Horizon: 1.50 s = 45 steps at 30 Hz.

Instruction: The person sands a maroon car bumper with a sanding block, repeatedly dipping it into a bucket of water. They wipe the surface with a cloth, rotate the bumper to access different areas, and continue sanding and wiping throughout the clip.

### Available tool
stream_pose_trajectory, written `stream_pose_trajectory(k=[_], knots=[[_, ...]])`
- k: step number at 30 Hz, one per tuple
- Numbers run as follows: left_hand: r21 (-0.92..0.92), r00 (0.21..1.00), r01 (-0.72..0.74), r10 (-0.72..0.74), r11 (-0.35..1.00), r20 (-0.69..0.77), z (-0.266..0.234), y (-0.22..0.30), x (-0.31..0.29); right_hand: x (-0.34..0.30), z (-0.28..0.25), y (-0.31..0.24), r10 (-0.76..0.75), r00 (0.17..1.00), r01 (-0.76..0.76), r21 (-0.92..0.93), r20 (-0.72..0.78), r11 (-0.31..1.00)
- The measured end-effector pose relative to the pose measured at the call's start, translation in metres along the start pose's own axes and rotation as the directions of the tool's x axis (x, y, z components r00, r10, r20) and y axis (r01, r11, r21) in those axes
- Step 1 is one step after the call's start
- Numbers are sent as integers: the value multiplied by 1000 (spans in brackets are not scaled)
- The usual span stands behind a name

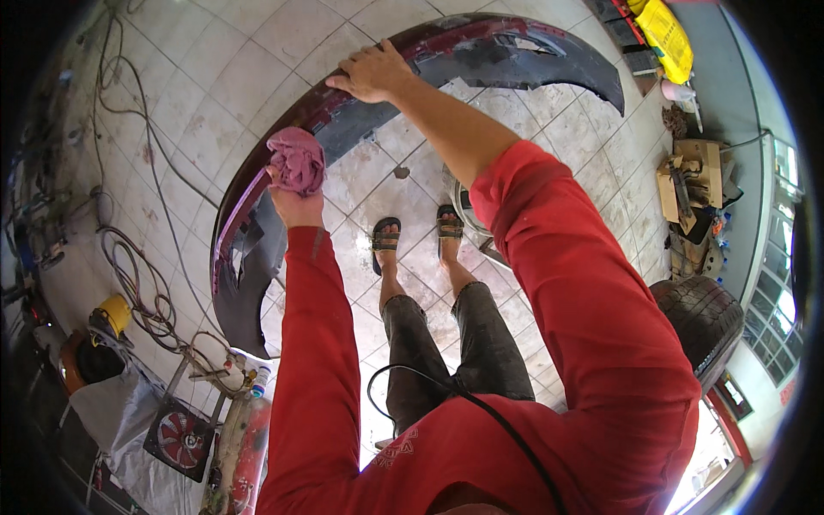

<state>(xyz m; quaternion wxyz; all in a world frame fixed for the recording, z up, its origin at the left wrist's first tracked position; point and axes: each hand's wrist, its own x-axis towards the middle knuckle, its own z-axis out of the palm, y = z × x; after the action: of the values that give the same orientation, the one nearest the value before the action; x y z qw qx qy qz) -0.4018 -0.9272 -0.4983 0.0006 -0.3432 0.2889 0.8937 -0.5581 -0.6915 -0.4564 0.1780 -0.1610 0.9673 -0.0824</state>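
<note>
From the head camera I see a long, curved dark car bumper (pixel 350 135) over the tiled floor (pixel 240 60), arching beyond the sandals (pixel 387 239). My right hand (pixel 375 73) lies on its far edge, fingers somewhat spread. My left hand (pixel 294 204) grips a bunched pink cloth (pixel 297 163) at the bumper's left stretch; I can't tell how the covered fingers sit. Well off right stands a tyre (pixel 699 324); lower left, a fan (pixel 182 436).

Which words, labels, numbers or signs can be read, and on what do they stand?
Shirt: pale chest letters, only partly readable; not copied here.
Yellow package: dark print, too small to read.
Tyre: pale sidewall marks, too blurred to read.
Bumper, cloth: no text seen.
</note>
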Motion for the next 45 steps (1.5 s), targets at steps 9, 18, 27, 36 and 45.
stream_pose_trajectory(k=[9, 18, 27, 36, 45], knots=[[-20, 999, 15, -14, 1000, 39, 15, 30, 39, 12, 1, -14, -7, 985, -13, -115, -172, 993], [127, 987, -8, -12, 992, 159, 6, 37, 53, -25, -12, -9, -9, 983, -27, -198, -181, 980], [296, 958, 127, -195, 947, 212, -30, 38, -22, 2, -35, -36, 13, 988, -24, -67, -154, 997], [548, 972, 158, -228, 821, 61, -64, 49, -98, 8, -41, -54, 16, 999, -19, -57, -52, 998], [582, 970, 175, -242, 794, 39, -85, 44, -119, -19, -20, -59, 58, 954, -21, 125, -296, 992]])
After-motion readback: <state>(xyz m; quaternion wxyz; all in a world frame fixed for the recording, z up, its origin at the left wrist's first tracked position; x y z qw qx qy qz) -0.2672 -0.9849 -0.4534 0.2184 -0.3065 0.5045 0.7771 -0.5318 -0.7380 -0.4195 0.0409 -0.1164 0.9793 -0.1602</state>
